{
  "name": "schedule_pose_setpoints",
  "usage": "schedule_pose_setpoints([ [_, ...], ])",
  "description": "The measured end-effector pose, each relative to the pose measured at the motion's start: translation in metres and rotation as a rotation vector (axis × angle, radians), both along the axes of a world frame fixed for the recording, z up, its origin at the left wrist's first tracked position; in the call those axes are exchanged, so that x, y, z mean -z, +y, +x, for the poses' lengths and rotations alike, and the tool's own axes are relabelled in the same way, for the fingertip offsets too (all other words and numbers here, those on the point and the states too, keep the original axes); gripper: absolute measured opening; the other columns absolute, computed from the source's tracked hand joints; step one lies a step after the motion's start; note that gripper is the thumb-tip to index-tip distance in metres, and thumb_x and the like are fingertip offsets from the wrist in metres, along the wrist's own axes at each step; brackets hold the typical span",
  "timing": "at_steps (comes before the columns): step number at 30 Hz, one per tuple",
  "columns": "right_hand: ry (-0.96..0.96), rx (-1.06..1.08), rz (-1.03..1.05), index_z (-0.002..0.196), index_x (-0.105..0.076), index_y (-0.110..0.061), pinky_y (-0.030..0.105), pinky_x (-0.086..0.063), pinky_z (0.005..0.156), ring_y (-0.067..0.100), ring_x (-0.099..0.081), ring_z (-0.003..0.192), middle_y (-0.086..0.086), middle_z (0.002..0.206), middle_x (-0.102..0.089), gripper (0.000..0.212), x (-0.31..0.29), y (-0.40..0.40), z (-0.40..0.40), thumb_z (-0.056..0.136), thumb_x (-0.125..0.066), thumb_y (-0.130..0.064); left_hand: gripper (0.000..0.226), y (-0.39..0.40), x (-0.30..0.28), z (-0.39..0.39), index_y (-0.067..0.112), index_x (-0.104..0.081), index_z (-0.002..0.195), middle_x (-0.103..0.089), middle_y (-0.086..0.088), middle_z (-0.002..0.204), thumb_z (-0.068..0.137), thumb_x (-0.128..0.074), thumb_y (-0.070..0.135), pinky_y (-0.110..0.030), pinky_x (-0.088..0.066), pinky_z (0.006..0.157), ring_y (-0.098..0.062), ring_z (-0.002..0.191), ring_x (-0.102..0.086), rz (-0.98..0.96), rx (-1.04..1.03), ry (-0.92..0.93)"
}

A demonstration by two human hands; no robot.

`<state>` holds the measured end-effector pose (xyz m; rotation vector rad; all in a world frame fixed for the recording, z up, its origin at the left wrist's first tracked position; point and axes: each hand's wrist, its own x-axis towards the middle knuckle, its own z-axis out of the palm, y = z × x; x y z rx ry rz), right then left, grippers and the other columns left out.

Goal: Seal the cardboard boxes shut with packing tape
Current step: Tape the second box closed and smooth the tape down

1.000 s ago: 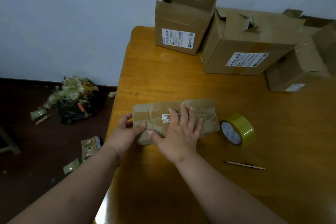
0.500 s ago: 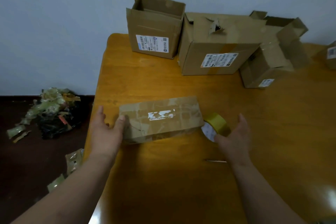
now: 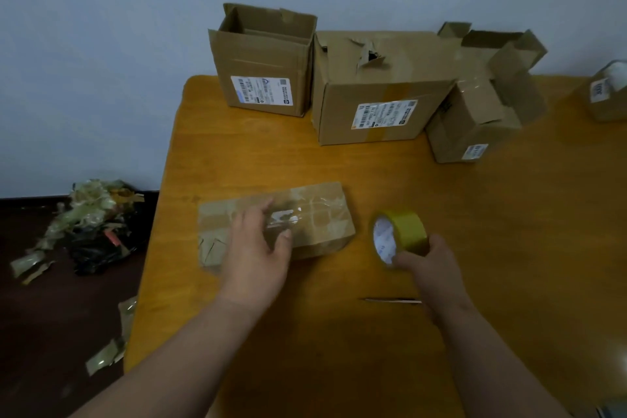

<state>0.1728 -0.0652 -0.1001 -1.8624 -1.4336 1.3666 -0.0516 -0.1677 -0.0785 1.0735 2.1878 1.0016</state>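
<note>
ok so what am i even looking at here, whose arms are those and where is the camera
There is no machine here. The arms belong to a person, and the camera sits on that person's head, looking forward and down, so you see their own two hands from above.

They work at a wooden table. The left hand rests on a small flat box already covered in tape. The right hand grips a yellowish tape roll standing on its edge.

At the back stand bigger cardboard boxes: an open box, a torn box beside it, and another open one to the right. A thin pen-like stick lies near the right wrist; I cannot tell just what it is. On the floor, left, is a scrap pile.
</note>
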Motion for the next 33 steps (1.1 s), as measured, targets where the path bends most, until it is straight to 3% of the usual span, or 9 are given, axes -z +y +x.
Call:
schedule_pose_setpoints([
  [3, 0.222, 0.101, -0.041, 0.098, -0.060, -0.016, 0.057, -0.056, 0.082, 0.037, -0.067, 0.095, 0.017, 0.104, -0.067, 0.043, -0.018, 0.006, 0.005, 0.062, -0.083, -0.014, 0.032, 0.002, -0.003, 0.017, 0.026, -0.057, 0.125, -0.060, 0.006, 0.107, 0.095, -0.062, 0.017, -0.023, -0.051, 0.081, -0.013, 0.098, -0.059, -0.077, 0.090, -0.268],
  [7, 0.582, 0.080, -0.076, 0.104, -0.061, -0.011, 0.035, -0.054, 0.070, 0.027, -0.071, 0.092, 0.011, 0.097, -0.072, 0.038, -0.053, 0.008, 0.004, 0.073, -0.070, 0.009, 0.047, 0.008, -0.010, 0.032, 0.032, -0.048, 0.135, -0.058, 0.015, 0.120, 0.095, -0.062, 0.014, -0.008, -0.041, 0.074, -0.001, 0.102, -0.057, -0.147, 0.189, -0.516],
  [13, 0.913, -0.012, -0.185, 0.098, -0.060, -0.007, 0.043, -0.054, 0.082, 0.019, -0.071, 0.077, 0.005, 0.074, -0.069, 0.035, -0.090, -0.007, -0.015, 0.064, -0.064, 0.002, 0.094, 0.021, -0.026, 0.035, 0.043, -0.025, 0.150, -0.051, 0.035, 0.113, 0.080, -0.066, -0.005, -0.041, -0.053, 0.098, -0.010, 0.110, -0.064, -0.141, 0.227, -0.732],
  [16, 1.075, -0.022, -0.272, 0.084, -0.065, -0.006, 0.047, -0.056, 0.084, 0.023, -0.071, 0.075, 0.009, 0.068, -0.068, 0.029, -0.093, -0.013, -0.027, 0.059, -0.077, -0.001, 0.093, 0.018, -0.027, 0.032, 0.030, -0.037, 0.148, -0.062, 0.014, 0.130, 0.066, -0.064, -0.005, -0.047, -0.048, 0.104, -0.015, 0.119, -0.061, -0.033, 0.217, -0.838],
  [18, 1.156, -0.036, -0.319, 0.074, -0.072, -0.009, 0.051, -0.058, 0.082, 0.025, -0.071, 0.078, 0.010, 0.070, -0.069, 0.037, -0.092, -0.016, -0.036, 0.043, -0.091, -0.007, 0.072, 0.013, -0.031, 0.031, 0.019, -0.050, 0.139, -0.069, -0.002, 0.121, 0.074, -0.066, -0.010, -0.042, -0.048, 0.103, -0.021, 0.116, -0.064, 0.047, 0.202, -0.877],
  [23, 1.207, -0.042, -0.348, 0.097, -0.061, -0.006, 0.053, -0.056, 0.086, 0.024, -0.072, 0.082, 0.008, 0.079, -0.072, 0.026, -0.097, -0.025, -0.056, 0.071, -0.058, 0.000, 0.029, 0.001, -0.040, 0.028, 0.020, -0.069, 0.110, -0.076, 0.004, 0.101, 0.091, -0.063, -0.001, -0.027, -0.055, 0.088, -0.012, 0.100, -0.070, 0.170, 0.028, -0.621],
  [28, 1.190, -0.107, -0.390, 0.107, -0.068, -0.002, 0.057, -0.050, 0.094, 0.036, -0.063, 0.116, 0.019, 0.112, -0.070, 0.050, -0.093, -0.030, -0.072, 0.060, -0.083, -0.007, 0.016, -0.010, -0.038, 0.012, 0.028, -0.070, 0.078, -0.071, 0.007, 0.071, 0.093, -0.065, 0.023, -0.032, -0.054, 0.067, -0.013, 0.072, -0.066, 0.113, -0.047, -0.208],
  [30, 1.196, -0.099, -0.415, 0.128, -0.057, -0.001, 0.057, -0.047, 0.099, 0.037, -0.059, 0.122, 0.021, 0.129, -0.062, 0.068, -0.090, -0.035, -0.077, 0.064, -0.080, -0.008, 0.020, -0.013, -0.038, 0.004, 0.025, -0.067, 0.074, -0.069, 0.005, 0.068, 0.094, -0.063, 0.025, -0.038, -0.056, 0.064, -0.016, 0.068, -0.065, 0.107, -0.053, -0.153],
  [33, 1.196, -0.109, -0.433, 0.135, -0.051, -0.001, 0.054, -0.046, 0.102, 0.036, -0.058, 0.123, 0.021, 0.132, -0.060, 0.068, -0.090, -0.042, -0.080, 0.073, -0.075, -0.013, 0.020, -0.017, -0.044, -0.008, 0.023, -0.061, 0.074, -0.063, 0.003, 0.066, 0.094, -0.059, 0.024, -0.040, -0.053, 0.059, -0.018, 0.066, -0.061, 0.134, -0.012, -0.051],
])
